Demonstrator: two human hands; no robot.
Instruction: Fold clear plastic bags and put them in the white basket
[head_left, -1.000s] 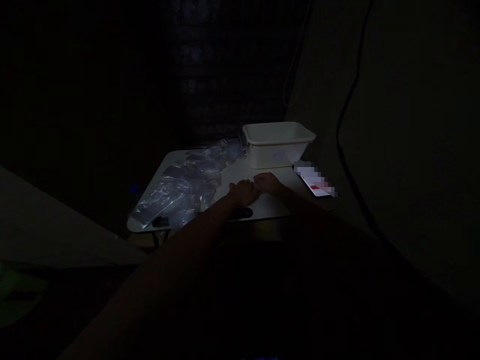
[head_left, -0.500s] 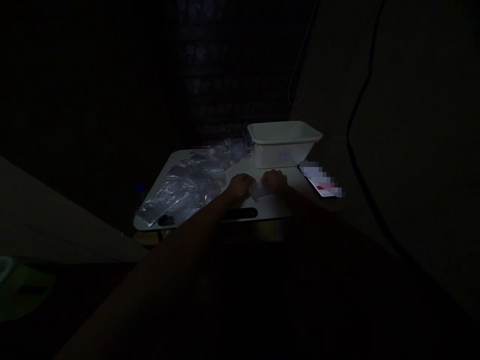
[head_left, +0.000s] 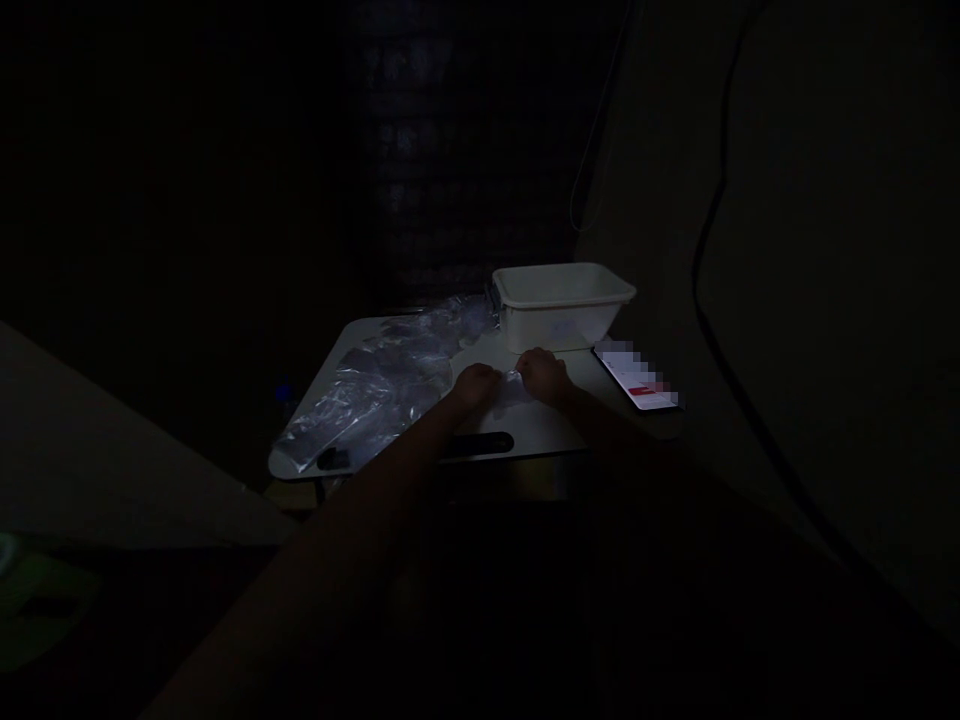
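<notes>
In dim light, a small clear plastic bag (head_left: 512, 388) is stretched between my two hands, low over the white table (head_left: 547, 425). My left hand (head_left: 475, 387) is closed on the bag's left side. The right side is pinched by my right hand (head_left: 545, 376), just in front of a white plastic bin (head_left: 562, 320). Several clear plastic bags (head_left: 375, 385) lie spread over the table's left half. What the small bag contains, if anything, is too dark to tell.
A lit phone or tablet (head_left: 637, 378) lies at the table's right side. Slots are cut near the table's front edge. A dark cable (head_left: 720, 350) hangs along the right wall. Something green (head_left: 45, 600) stands on the floor at the lower left.
The view has tilted, so the table and bin sit slightly lower in the picture. My hands are a little closer together, still on the small bag.
</notes>
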